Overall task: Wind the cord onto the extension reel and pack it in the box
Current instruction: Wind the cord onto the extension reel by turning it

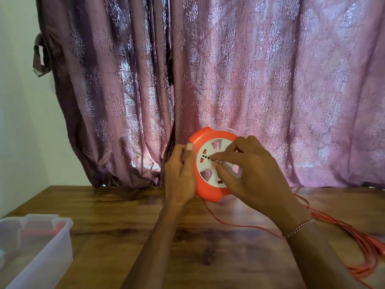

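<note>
A round orange extension reel (208, 188) with a white socket face is held upright above the wooden table (116, 215). My left hand (180, 176) grips its left rim, thumb on the front edge. My right hand (248, 174) lies over the white face, fingers curled onto it and into its cut-outs. A thin orange cord (233, 224) runs from the reel's underside, under my right forearm, to a loose bundle (362, 243) at the table's right edge. A translucent plastic box (41, 245) stands open at the front left.
A purple patterned curtain (229, 80) hangs close behind the table's far edge. A pale wall (20, 122) is on the left. Something reddish shows faintly inside the box. Bare wood lies between my forearms.
</note>
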A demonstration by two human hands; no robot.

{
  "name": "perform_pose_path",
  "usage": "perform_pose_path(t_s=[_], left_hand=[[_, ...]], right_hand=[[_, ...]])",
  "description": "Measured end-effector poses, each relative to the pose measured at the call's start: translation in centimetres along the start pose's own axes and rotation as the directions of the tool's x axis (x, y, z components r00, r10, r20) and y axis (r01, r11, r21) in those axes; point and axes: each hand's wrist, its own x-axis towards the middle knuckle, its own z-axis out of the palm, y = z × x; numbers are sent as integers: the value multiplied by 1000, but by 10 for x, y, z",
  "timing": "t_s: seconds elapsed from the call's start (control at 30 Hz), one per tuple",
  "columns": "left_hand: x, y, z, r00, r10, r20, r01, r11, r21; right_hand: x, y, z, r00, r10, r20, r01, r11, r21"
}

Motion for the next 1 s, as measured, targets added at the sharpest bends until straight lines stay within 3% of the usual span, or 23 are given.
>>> perform_pose_path(t_s=[0.1, 0.23, 0.57, 0.87, 1.0], left_hand=[[0, 1, -1, 1000, -8, 7, 8, 1000, 10], [0, -1, -1, 1000, 4, 12, -3, 1000, -7], [2, -2, -1, 1000, 4, 8, -5, 1000, 11], [1, 1, 1, 1000, 25, -13, -25, 999, 39], [1, 2, 0, 1000, 22, -20, -22, 1000, 21]], right_hand=[[0, 8, -1, 985, -136, 109, 136, 991, 12], [1, 5, 0, 963, -92, 254, 119, 989, -91], [-2, -3, -3, 980, -45, 194, 93, 964, -247], [-2, -9, 2, 978, 208, 0, -205, 962, -181], [-1, -9, 1, 988, 146, 43, -138, 981, -139]])
